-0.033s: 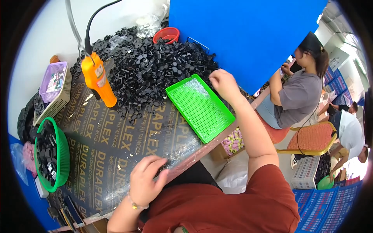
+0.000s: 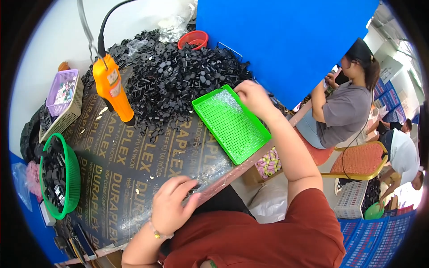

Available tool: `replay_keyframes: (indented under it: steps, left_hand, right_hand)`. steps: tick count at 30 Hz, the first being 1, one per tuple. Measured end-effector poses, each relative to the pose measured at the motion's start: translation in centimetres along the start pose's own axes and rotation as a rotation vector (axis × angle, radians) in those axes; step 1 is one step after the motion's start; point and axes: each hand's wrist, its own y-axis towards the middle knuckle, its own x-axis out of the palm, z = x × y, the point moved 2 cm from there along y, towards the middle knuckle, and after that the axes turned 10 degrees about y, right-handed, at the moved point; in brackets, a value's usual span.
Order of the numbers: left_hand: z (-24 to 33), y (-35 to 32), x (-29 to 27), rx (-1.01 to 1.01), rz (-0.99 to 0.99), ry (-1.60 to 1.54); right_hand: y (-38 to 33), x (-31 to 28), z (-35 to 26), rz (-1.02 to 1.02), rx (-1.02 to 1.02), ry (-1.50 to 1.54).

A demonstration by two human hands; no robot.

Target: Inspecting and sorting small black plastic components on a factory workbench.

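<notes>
My right hand (image 2: pixel 252 99) reaches out to a green perforated tray (image 2: pixel 232 129) lying on the dark board table (image 2: pixel 134 161), its fingers closed on the tray's far right rim. Small shiny bits glint on the tray's far end. My left hand (image 2: pixel 172 203) rests at the table's near edge on a crinkled clear film, fingers loosely bent, holding nothing I can see. A big heap of black plastic parts (image 2: pixel 178 76) lies just beyond the tray.
An orange power screwdriver (image 2: pixel 114 89) hangs over the table's left. A green basket of black parts (image 2: pixel 60 176), a purple basket (image 2: pixel 62 91) and a red bowl (image 2: pixel 193 39) stand around. A blue partition (image 2: pixel 286 40) rises behind. A seated person in grey (image 2: pixel 339 107) and an orange chair (image 2: pixel 362 158) are to the right.
</notes>
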Motion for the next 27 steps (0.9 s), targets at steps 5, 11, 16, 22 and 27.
replay_keyframes:
  steps: [5,11,16,22,27]
  left_hand:
    - [0.3,3.9,2.6,0.051,-0.044,0.013]
    - [-3.1,2.5,4.3,-0.122,0.017,-0.108]
    - [-3.1,3.1,4.5,-0.089,-0.01,-0.14]
    - [-3.5,2.6,4.5,-0.135,-0.021,-0.157]
    - [-2.0,3.5,4.8,-0.031,0.028,-0.266]
  right_hand:
    - [-0.5,5.0,-1.3,-0.241,-0.168,-0.44]
    - [-3.2,3.9,-7.5,-0.476,0.022,-0.184]
    - [-2.9,3.1,-5.2,-0.255,-0.115,-0.387]
    - [-6.7,4.5,-8.2,-0.594,-0.118,-0.114]
    - [-7.0,0.6,-5.9,-0.385,0.044,-0.219]
